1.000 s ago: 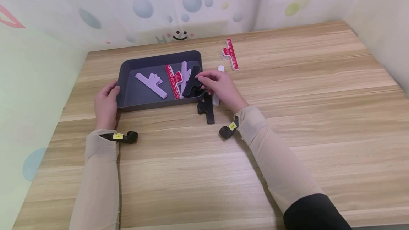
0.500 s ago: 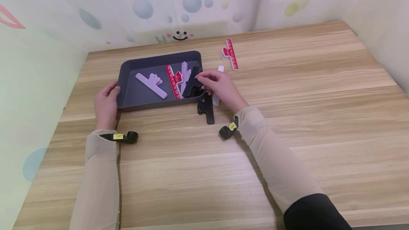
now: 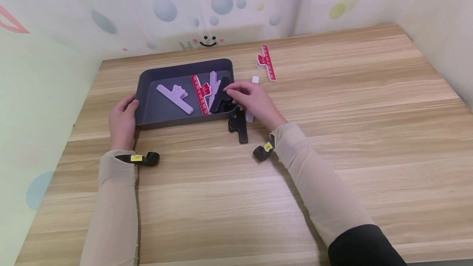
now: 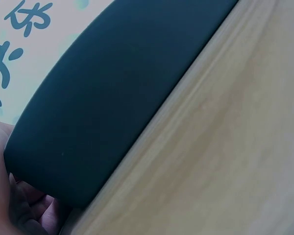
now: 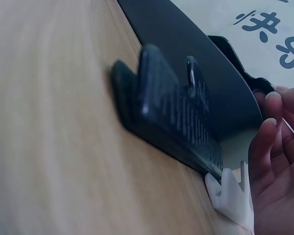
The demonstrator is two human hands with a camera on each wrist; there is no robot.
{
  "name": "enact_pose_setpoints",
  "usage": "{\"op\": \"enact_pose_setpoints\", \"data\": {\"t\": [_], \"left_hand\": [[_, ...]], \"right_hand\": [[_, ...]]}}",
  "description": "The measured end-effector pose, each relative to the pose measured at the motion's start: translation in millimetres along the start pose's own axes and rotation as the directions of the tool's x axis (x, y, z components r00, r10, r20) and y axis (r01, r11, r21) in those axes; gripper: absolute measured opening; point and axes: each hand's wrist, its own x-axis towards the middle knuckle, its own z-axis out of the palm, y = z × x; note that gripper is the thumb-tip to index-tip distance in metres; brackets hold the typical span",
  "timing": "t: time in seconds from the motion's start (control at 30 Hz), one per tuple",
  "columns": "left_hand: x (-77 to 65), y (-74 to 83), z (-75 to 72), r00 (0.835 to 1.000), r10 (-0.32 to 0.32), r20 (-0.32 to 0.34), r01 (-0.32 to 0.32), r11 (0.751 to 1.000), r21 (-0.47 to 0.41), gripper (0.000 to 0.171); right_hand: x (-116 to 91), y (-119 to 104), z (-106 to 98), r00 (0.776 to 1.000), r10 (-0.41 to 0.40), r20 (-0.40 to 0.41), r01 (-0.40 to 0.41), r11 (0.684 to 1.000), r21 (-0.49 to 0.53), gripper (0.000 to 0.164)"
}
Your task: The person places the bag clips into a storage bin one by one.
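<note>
My left hand (image 3: 123, 120) grips the left end of a dark grey tray (image 3: 177, 123), thumb by the rim; in the left wrist view its fingers (image 4: 36, 208) curl at the tray's corner. At the tray's right end my right hand (image 3: 255, 102) pinches a black clip (image 3: 219, 101), which slants over the tray floor. Left of that clip lie a lilac clip (image 3: 213, 81), a red clip with a piano-key pattern (image 3: 199, 94) and another lilac clip (image 3: 175, 98). Outside the tray, below the right hand, lies a second black clip (image 3: 242, 128), large in the right wrist view.
A white clip (image 3: 255, 79) is partly hidden behind the right hand. Farther back on the wooden table (image 3: 351, 134) lies another red clip (image 3: 269, 63). A wall covering with printed bubbles (image 3: 221, 2) rises behind the table.
The black clip in my right hand has shifted slightly left and lower within the tray, the fingertips moving with it. My left hand and the tray stay put.
</note>
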Motion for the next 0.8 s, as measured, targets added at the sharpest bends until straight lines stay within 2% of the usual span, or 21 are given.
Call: {"op": "enact_pose_setpoints", "data": {"t": [0.37, 0.5, 0.63, 0.8], "left_hand": [[-0.3, 0.4, -0.1, 1.000, 0.009, -0.003, -0.009, 1.000, 0.018, 0.037], [-0.5, 0.3, -0.7, 1.000, 0.011, -0.007, -0.011, 1.000, 0.021, 0.037], [-0.3, 0.1, -1.1, 1.000, 0.010, -0.008, -0.010, 1.000, 0.019, 0.036], [-0.2, -0.2, -0.7, 1.000, 0.005, -0.001, -0.005, 1.000, -0.001, 0.037]], "right_hand": [[0.6, -0.1, 1.4, 1.000, -0.013, 0.019, 0.013, 1.000, -0.009, 0.023], [1.4, 0.5, 1.3, 1.000, 0.006, 0.020, -0.006, 1.000, 0.009, 0.023], [2.0, 2.3, -0.3, 1.000, 0.013, 0.018, -0.015, 0.994, 0.109, 0.025], [1.5, 7.1, -5.9, 1.000, 0.009, -0.001, -0.008, 0.968, 0.252, 0.035]]}}
